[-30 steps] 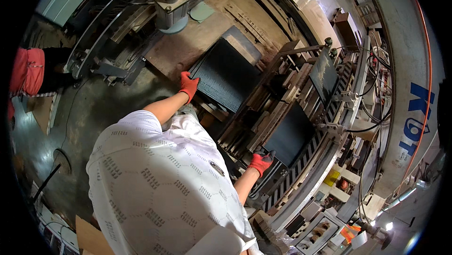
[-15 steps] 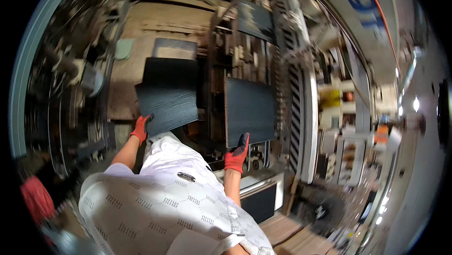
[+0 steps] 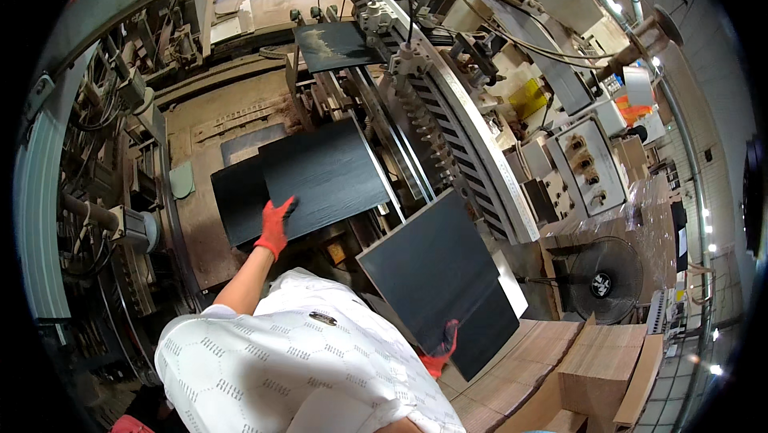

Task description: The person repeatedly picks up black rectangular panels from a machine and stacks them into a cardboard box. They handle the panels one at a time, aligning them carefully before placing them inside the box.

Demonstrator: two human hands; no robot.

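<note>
In a red glove with dark fingers, my left hand [image 3: 276, 225] grips the near edge of a dark board [image 3: 332, 173] with a fine streaked surface. This board lies partly over a blacker board [image 3: 232, 197] and reaches onto the machine's rails at its right. My right hand [image 3: 442, 351], gloved the same way, is closed on the near edge of a second dark board [image 3: 440, 277], thumb on top and the other fingers mostly hidden beneath. That board is held tilted at my right side, over a stack of brown sheets [image 3: 512, 365].
A further dark board [image 3: 340, 42] with a pale patch lies on the rails at the far end. A striped machine beam [image 3: 472, 137] runs along the right of the rails. At the right stand a black fan [image 3: 604, 281] and a control box [image 3: 588, 165] with knobs.
My right hand has carried its board off the rails, back toward my right side. The left hand has shifted its board rightward toward the rails. My view has turned to the right.
</note>
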